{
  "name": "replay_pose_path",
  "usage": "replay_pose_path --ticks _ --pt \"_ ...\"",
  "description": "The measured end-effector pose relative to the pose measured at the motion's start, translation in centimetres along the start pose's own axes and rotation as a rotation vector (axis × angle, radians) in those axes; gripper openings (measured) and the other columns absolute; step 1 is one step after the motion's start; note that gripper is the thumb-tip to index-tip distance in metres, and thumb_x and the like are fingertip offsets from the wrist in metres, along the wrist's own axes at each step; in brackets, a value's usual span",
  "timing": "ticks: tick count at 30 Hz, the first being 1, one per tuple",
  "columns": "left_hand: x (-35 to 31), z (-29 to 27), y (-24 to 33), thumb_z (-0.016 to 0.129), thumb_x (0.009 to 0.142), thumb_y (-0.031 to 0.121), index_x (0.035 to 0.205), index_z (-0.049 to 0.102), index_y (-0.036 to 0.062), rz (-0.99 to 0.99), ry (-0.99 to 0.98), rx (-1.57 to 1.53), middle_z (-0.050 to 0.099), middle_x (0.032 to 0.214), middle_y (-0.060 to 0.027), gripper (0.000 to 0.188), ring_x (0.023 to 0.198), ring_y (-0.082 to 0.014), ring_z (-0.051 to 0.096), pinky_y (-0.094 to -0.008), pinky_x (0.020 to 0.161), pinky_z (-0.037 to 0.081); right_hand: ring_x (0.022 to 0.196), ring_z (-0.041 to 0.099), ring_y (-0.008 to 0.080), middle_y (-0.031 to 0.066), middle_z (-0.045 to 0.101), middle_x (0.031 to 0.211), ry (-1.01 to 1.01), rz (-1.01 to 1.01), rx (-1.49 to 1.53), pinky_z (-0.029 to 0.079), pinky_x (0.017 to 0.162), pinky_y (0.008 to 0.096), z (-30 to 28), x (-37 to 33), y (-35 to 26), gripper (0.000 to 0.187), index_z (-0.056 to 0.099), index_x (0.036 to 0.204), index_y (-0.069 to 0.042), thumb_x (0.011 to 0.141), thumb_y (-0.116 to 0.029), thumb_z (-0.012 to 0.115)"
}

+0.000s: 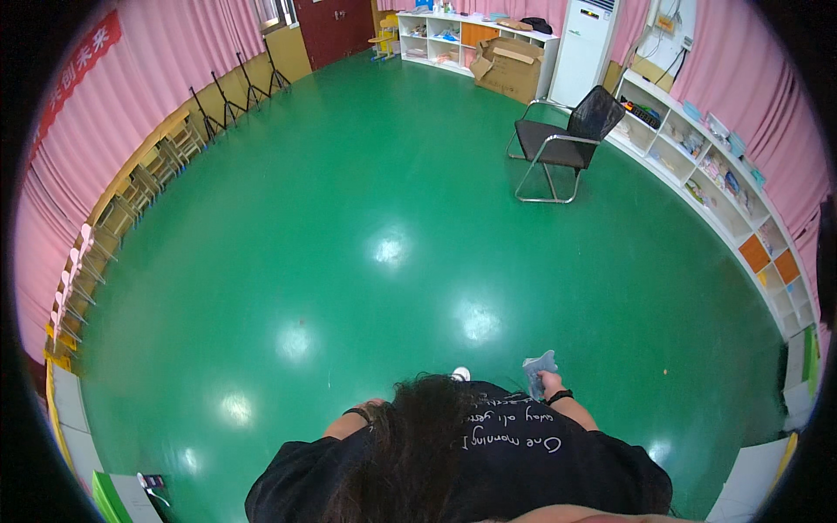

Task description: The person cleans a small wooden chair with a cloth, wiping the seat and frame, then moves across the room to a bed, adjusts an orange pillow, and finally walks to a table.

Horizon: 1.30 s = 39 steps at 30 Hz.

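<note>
At the lower right of centre, my right hand (551, 383) is closed around a crumpled grey-blue cloth-like piece (540, 364). Its upper end sticks out past the fingers over the green floor; whether it is fabric or a thin bag cannot be made out. A dark band circles that wrist. My left hand (375, 404) is bent in close to my body, with another dark band at its wrist. Dark hair and my black shirt cover most of it, so its fingers are hidden. The tip of a white shoe (460, 374) shows between the two arms.
A black mesh chair (562, 144) with metal legs stands on the green floor (349, 192). White shelves (697, 166) curve along the right; a cardboard box (508, 71) sits by the far shelf. Several black tripods (228, 105) and small wooden chairs (144, 183) line the left wall.
</note>
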State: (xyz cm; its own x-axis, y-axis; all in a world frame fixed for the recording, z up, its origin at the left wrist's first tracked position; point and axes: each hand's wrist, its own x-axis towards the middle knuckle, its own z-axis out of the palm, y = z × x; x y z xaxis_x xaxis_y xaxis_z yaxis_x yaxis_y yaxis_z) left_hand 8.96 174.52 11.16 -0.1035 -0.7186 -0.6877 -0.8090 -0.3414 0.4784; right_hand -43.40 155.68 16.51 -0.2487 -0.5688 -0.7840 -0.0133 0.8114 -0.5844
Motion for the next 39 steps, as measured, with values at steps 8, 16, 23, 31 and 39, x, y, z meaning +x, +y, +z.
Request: replay_pose_path --ticks 8,16,23,31,39 --pt "15.1 -17.4 7.7 0.057 0.071 0.015 0.093 0.063 0.0107 -0.083 0.109 -0.295 0.064 0.085 -0.0120 0.023 0.081 -0.0253 0.059 -0.0366 0.072 0.046 0.065 0.057 0.0174 0.0079 0.062 0.076 -0.147 -0.365 -0.431 0.045 0.060 0.0304 8.5 12.0 -17.4 0.024 0.061 0.086 0.003 0.068 -0.012 0.064" --pt "30.1 -28.7 4.8 0.053 0.078 0.020 0.097 0.064 0.0115 -0.052 -0.162 -0.074 0.064 0.091 -0.0092 0.023 0.083 -0.0225 0.059 -0.0379 0.072 0.046 0.077 0.059 0.0218 0.0122 0.062 0.086 -0.297 -0.125 -0.311 0.046 0.069 0.0335 16.2 21.0 -31.5 0.035 0.060 0.092 0.005 0.064 -0.016 0.067" --pt "39.8 -45.8 7.9 0.045 0.082 0.019 0.099 0.063 0.0136 -0.055 -0.311 0.156 0.064 0.091 -0.0049 0.025 0.077 -0.0186 0.059 -0.0352 0.064 0.046 0.077 0.058 0.0202 0.0097 0.061 0.087 -0.116 -0.242 -0.304 0.046 0.068 0.0330 22.1 30.2 -46.9 0.038 0.060 0.094 0.004 0.067 -0.022 0.066" --pt "57.4 -63.3 15.1 0.051 0.074 0.015 0.089 0.064 0.0079 0.036 -0.267 0.258 0.063 0.086 -0.0119 0.021 0.075 -0.0266 0.058 -0.0368 0.066 0.046 0.077 0.057 0.0213 0.0075 0.060 0.084 -0.122 -0.037 -0.106 0.045 0.068 0.0336 29.2 38.4 -66.5 0.027 0.059 0.090 0.002 0.071 -0.017 0.064" --pt "76.2 -77.3 22.1 0.051 0.073 0.011 0.082 0.065 0.0081 0.061 -0.170 0.134 0.064 0.078 -0.0080 0.017 0.072 -0.0202 0.060 -0.0328 0.066 0.047 0.073 0.059 0.0228 0.0114 0.061 0.082 0.037 -0.179 -0.280 0.045 0.065 0.0348 29.9 60.3 -83.5 0.032 0.058 0.088 0.009 0.068 -0.014 0.066"
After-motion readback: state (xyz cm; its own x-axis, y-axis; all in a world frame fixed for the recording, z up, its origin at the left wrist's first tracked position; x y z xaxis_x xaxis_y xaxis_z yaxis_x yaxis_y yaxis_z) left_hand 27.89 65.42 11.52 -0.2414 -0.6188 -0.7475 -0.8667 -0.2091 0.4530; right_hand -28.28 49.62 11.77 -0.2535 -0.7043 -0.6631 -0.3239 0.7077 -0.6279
